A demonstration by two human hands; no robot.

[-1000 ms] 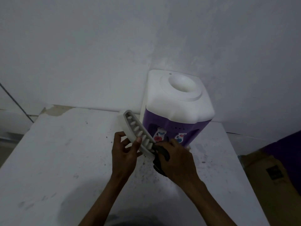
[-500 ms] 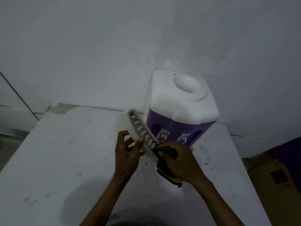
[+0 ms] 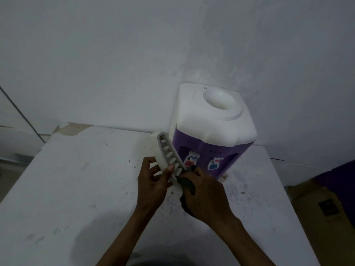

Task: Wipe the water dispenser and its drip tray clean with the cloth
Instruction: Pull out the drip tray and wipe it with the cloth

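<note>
A white and purple water dispenser [image 3: 213, 129] stands at the back of the white table, against the wall. My left hand [image 3: 153, 181] holds the grey slotted drip tray [image 3: 167, 152] tilted up on edge, thumb on its face and fingers behind it. My right hand [image 3: 205, 194] grips a dark cloth [image 3: 187, 185] and presses it against the tray's near end. Most of the cloth is hidden under my right hand.
The white table [image 3: 76, 189] is speckled with dark crumbs around my hands. A cardboard box [image 3: 322, 210] and a purple object [image 3: 340, 181] stand to the right of the table. A dark cable [image 3: 21, 114] runs down the wall at left.
My right hand with the cloth has shifted along the tray's near end, and the cloth's yellow edge no longer shows. The tray stays tilted in my left hand.
</note>
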